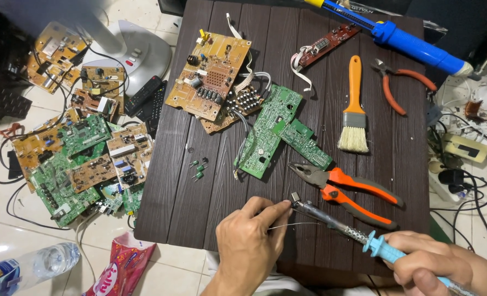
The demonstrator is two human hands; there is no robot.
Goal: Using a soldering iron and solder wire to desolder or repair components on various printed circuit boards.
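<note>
right hand point(438, 264) grips soldering iron point(342, 226), handle end cut off | tip points up-left | left hand point(250, 241) pinches thin wire point(293, 224)

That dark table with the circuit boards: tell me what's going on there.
A person sits at the dark slatted wooden table. The right hand holds a light-blue-handled soldering iron, its tip at a small grey component. The left hand pinches a thin silvery wire beside that tip. Orange-handled pliers, an orange-handled brush and a green circuit board lie beyond.
</note>
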